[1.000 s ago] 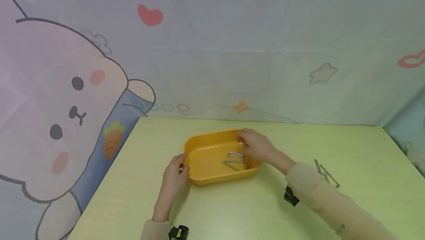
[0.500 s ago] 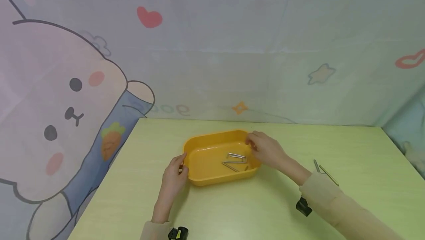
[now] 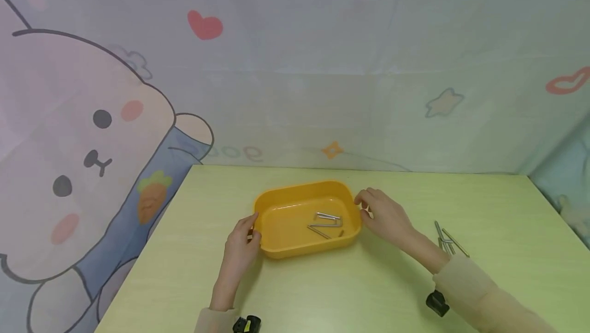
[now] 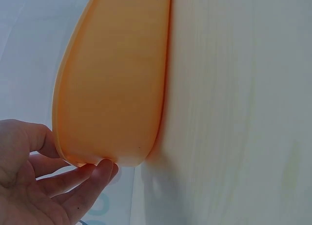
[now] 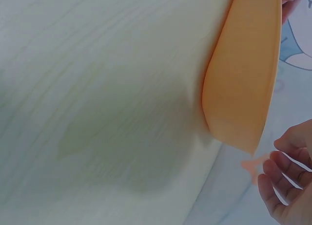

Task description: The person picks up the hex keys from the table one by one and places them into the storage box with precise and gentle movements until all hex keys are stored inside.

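Note:
A yellow tray (image 3: 281, 225) sits on the table, with several bent metal rods (image 3: 324, 225) that look like hex keys lying in its right half. My left hand (image 3: 240, 243) holds the tray's left end; in the left wrist view its thumb and fingers pinch the rim and outer wall of the tray (image 4: 112, 79). Just beside the tray's right end is my right hand (image 3: 387, 220), holding nothing. The right wrist view has its fingers loosely bent, a small gap from the tray wall (image 5: 239, 84).
More L-shaped metal keys (image 3: 455, 242) lie in a small heap on the table (image 3: 295, 292) beyond my right forearm. A printed cloth (image 3: 295, 66) hangs behind the table's back edge. Black wrist cameras (image 3: 437, 303) hang under the sleeves.
My right hand has come out of the tray, moving right over its rim to the outside of the right end. My left hand has kept its hold on the tray.

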The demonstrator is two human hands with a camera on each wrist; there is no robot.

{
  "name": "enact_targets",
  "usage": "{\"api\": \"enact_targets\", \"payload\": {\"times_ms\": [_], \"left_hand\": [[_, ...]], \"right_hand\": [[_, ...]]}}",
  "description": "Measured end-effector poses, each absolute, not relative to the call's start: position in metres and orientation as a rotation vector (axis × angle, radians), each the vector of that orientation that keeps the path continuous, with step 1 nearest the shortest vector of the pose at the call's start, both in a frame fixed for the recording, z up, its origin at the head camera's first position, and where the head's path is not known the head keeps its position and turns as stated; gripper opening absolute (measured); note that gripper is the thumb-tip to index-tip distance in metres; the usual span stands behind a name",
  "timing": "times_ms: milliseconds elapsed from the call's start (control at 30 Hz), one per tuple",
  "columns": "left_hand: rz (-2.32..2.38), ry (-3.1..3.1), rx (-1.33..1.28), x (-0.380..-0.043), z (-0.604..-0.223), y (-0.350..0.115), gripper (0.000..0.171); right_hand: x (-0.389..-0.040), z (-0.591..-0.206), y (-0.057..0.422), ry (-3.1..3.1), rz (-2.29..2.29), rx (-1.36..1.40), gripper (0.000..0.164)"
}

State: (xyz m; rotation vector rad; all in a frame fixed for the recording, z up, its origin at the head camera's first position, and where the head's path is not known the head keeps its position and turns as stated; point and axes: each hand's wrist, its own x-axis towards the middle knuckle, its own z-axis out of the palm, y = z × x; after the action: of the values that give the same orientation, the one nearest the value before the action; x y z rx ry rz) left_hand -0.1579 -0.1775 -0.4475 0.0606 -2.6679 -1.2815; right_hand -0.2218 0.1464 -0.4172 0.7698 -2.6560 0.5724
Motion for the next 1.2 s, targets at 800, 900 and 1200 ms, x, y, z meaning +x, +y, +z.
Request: {"api": "enact_targets", "payload": {"times_ms": [800, 900, 1200], "left_hand": [[-1.285, -2.654, 0.047, -0.154, -0.447, -0.182, 0.046], [-1.280, -2.654, 0.048, -0.154, -0.448, -0.182, 0.046], [-1.279, -2.651, 0.038, -0.156, -0.448, -0.180, 0.046]], "right_hand": [[-0.199, -0.432, 0.200, -2.687, 0.592, 0.571, 0.020], [-0.197, -0.434, 0.208, -2.703, 0.595, 0.566, 0.019], [-0.194, -0.436, 0.236, -2.740, 0.588, 0.516, 0.020]]}}
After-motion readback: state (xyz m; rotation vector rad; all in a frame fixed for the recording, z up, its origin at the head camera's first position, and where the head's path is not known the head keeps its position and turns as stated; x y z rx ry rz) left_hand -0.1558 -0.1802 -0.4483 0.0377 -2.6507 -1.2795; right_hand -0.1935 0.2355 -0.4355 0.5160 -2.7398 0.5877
